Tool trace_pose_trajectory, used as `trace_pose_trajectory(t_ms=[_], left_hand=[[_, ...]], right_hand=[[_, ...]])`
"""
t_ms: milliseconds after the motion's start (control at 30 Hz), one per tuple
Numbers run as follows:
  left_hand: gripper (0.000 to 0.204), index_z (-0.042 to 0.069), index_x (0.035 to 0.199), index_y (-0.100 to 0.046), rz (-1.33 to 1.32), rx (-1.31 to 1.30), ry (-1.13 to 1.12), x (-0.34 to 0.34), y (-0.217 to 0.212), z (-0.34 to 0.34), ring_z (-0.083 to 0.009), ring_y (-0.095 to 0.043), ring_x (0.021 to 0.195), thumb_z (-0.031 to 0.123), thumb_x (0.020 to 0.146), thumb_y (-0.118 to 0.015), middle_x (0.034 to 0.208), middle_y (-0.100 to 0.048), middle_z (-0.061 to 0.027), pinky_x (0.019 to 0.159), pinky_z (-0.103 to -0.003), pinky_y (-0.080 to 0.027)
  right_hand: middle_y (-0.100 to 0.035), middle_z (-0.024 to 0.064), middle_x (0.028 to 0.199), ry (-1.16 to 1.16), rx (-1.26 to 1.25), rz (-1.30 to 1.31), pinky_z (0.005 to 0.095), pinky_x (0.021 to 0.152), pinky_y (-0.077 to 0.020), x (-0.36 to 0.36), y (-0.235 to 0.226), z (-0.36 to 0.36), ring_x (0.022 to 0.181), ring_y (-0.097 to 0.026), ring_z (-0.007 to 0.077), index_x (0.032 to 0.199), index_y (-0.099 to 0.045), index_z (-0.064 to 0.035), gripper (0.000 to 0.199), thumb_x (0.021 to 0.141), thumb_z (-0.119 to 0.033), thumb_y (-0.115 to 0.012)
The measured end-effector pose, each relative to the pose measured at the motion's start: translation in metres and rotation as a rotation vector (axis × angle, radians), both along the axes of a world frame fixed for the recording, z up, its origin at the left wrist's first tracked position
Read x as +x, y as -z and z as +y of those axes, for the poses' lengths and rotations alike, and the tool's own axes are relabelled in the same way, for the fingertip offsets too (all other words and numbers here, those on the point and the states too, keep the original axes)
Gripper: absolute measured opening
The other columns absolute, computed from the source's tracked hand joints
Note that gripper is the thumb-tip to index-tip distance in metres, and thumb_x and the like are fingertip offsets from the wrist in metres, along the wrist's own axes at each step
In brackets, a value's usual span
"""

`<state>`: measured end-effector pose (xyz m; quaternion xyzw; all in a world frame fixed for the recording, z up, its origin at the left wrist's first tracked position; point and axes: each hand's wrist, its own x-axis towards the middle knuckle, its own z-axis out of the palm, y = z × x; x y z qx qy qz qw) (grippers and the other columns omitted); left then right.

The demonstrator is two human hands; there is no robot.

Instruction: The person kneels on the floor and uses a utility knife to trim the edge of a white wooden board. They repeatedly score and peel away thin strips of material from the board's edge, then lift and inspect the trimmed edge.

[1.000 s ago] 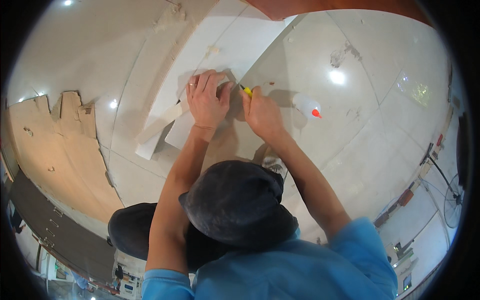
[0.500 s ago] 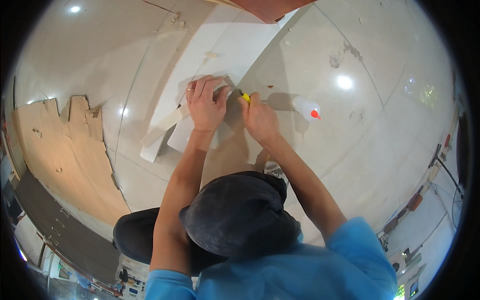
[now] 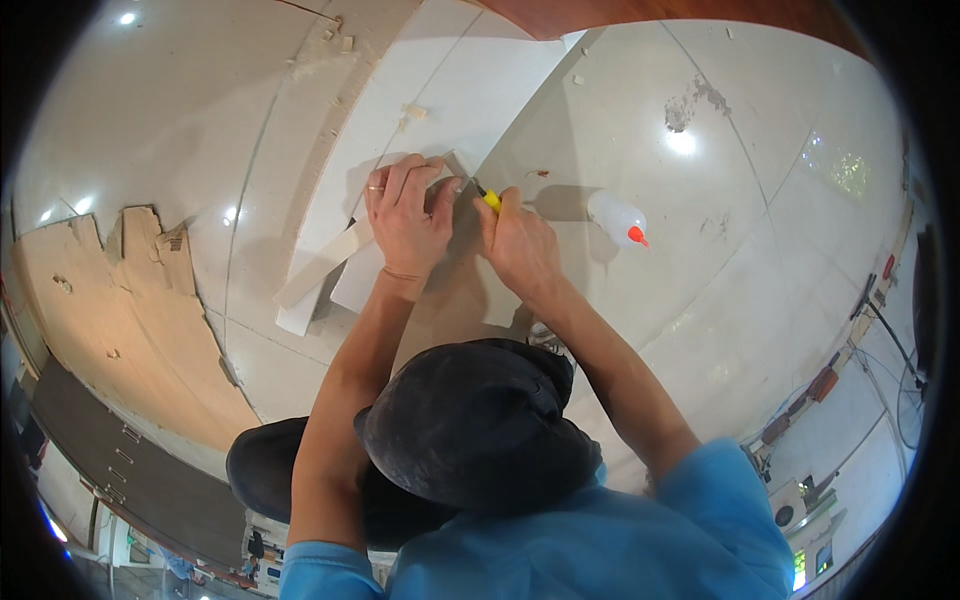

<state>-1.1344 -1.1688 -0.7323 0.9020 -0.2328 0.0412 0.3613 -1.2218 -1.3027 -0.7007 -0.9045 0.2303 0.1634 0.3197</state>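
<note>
With its fingers bent and pressing down, my left hand (image 3: 410, 220) holds a narrow pale strip (image 3: 325, 265) against a long white board (image 3: 430, 75) on the floor. The strip lies slanted across the board, and its far end shows just past my fingertips. My right hand (image 3: 520, 245) is closed around a yellow utility knife (image 3: 490, 200). The knife's dark tip points up and left, at the strip's far end beside my left thumb. Whether the blade touches the strip is too small to tell. A second white piece (image 3: 353, 283) sits under my left wrist.
To the right stands a white squeeze bottle (image 3: 615, 213) with a red nozzle. Torn brown cardboard (image 3: 120, 320) lies at left. Small pale scraps (image 3: 414, 112) rest on the board. A reddish-brown panel (image 3: 620, 12) hangs over the far edge. Tools and cables (image 3: 820, 385) line the far right.
Both hands stay almost in place, with the knife still at the strip's end. The view has shifted slightly, and more of the reddish-brown panel shows at the top.
</note>
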Motion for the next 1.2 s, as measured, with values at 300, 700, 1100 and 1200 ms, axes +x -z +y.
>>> trace_pose_trajectory(t_ms=[300, 700, 1100, 1200], left_hand=[[0.028, 0.011, 0.104, -0.07, -0.018, 0.004, -0.02, 0.001, 0.003, 0.0, -0.0334, -0.059, 0.103, 0.017, 0.081, -0.084, 0.112, -0.069, -0.0054, 0.093, -0.044, -0.045], [0.033, 0.01, 0.114, -0.069, 0.017, 0.115, -0.101, -0.007, -0.003, -0.006, -0.0351, -0.06, 0.11, 0.019, 0.085, -0.083, 0.115, -0.067, -0.0102, 0.097, -0.047, -0.047], [0.025, 0.011, 0.107, -0.072, 0.069, 0.033, -0.051, -0.007, 0.001, 0.003, -0.0351, -0.059, 0.108, 0.015, 0.084, -0.082, 0.114, -0.066, -0.0057, 0.094, -0.047, -0.048], [0.023, 0.012, 0.104, -0.071, 0.031, 0.011, -0.06, -0.007, 0.003, 0.002, -0.0341, -0.059, 0.106, 0.014, 0.083, -0.082, 0.11, -0.067, -0.0036, 0.093, -0.046, -0.048]], right_hand=[[-0.07, 0.0262, 0.073, 0.026, 0.013, -0.001, 0.0551, 0.061, -0.056, 0.007, 0.008, 0.0, 0.07, -0.072, 0.046, 0.1, -0.053, 0.0015, 0.049, 0.11, -0.046, -0.047], [-0.07, 0.0265, 0.076, 0.007, 0.059, -0.122, 0.0564, 0.064, -0.0563, -0.006, 0.024, -0.005, 0.073, -0.071, 0.0477, 0.101, -0.055, 0.0028, 0.049, 0.111, -0.044, -0.045], [-0.072, 0.025, 0.084, -0.235, -0.053, -0.016, 0.0542, 0.069, -0.0596, 0.013, -0.017, -0.013, 0.079, -0.074, 0.0455, 0.126, -0.047, -0.0014, 0.028, 0.102, -0.014, -0.053], [-0.072, 0.0256, 0.081, -0.304, -0.079, 0.039, 0.0555, 0.069, -0.059, 0.022, -0.032, -0.014, 0.079, -0.073, 0.0466, 0.129, -0.047, -0.0015, 0.032, 0.098, -0.006, -0.053]])
